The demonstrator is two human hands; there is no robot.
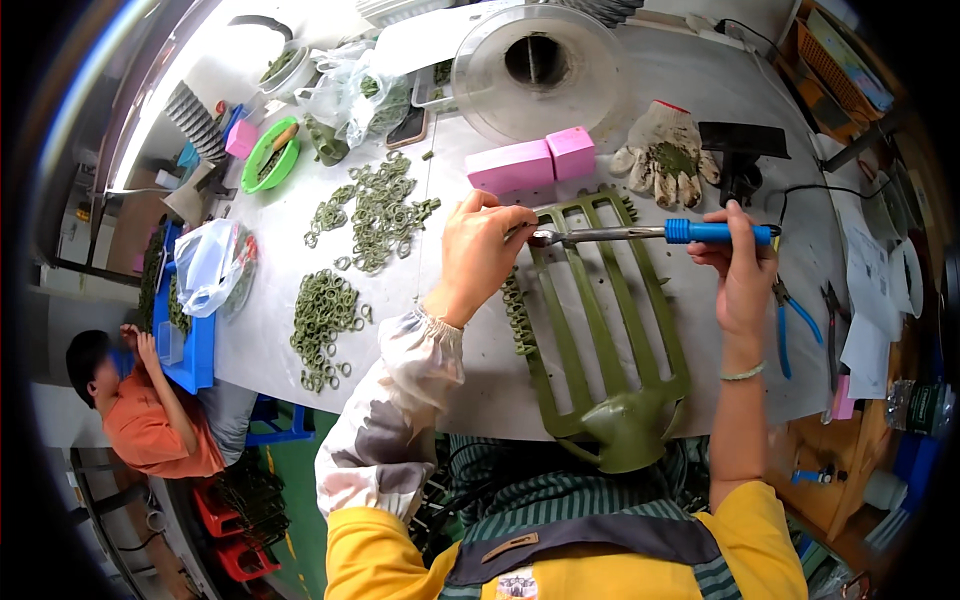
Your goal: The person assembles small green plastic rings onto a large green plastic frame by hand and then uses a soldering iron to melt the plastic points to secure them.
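My right hand (740, 270) grips the blue handle of a soldering iron (700, 232), whose metal shaft points left. At the tip my left hand (478, 250) is closed in a pinch; whatever its fingers hold is too hidden to make out. Beneath both hands lies a green wax-like frame (590, 320) with long parallel bars and a cup-shaped end toward me. Small green pieces stand along its left edge and far end. Left of my left hand, loose green rings (375, 215) are spread on the table, with a denser pile of rings (325, 325) nearer me.
Pink blocks (510, 167), a stained work glove (668, 155) and a black stand (742, 150) sit beyond the frame. Blue-handled pliers (785, 325) lie right. A round clear cover (540, 75), phone (407, 128) and green bowl (270, 155) stand farther back. Another person in orange (155, 425) sits left.
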